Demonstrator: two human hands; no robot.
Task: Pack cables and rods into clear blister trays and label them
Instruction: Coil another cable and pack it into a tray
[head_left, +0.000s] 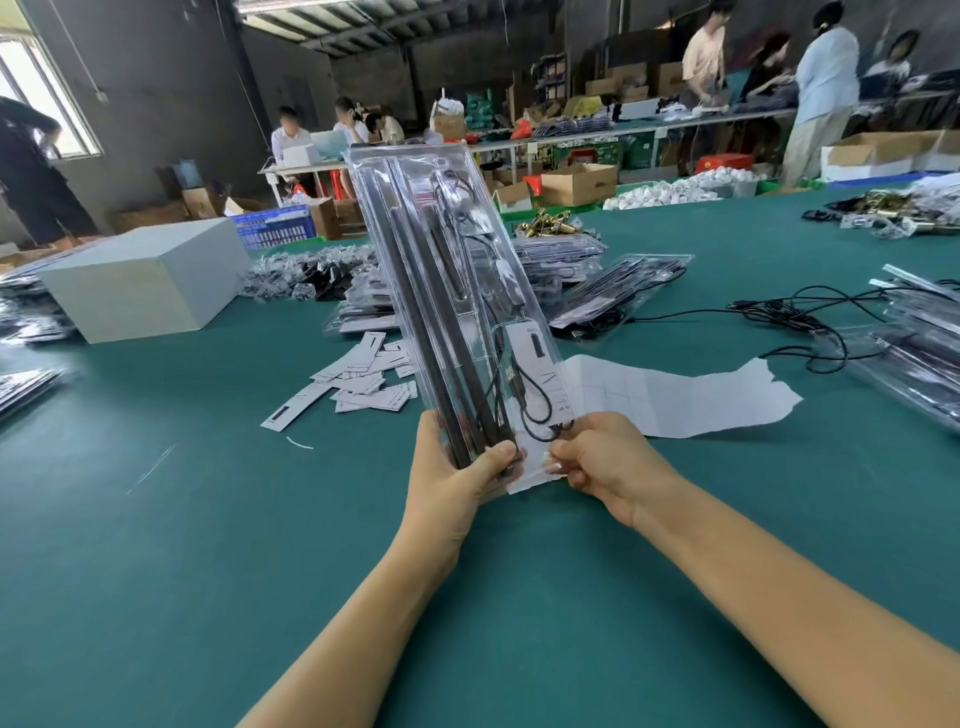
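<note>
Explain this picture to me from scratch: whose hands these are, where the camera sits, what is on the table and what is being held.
There is no machine here. A person wears a camera on the head, so you see their own arms. The left hand and right hand grip the bottom end of a clear tray, held upright, with dark rods and a cable inside. On the green table lie paper labels, a backing sheet, a grey box, packed trays and loose cables.

Behind the green table top (156, 519) rise dark grey walls (156, 78), a bright window (36, 93) at its far left, white benches (571, 137) beyond it, ceiling beams (363, 21) overhead.
</note>
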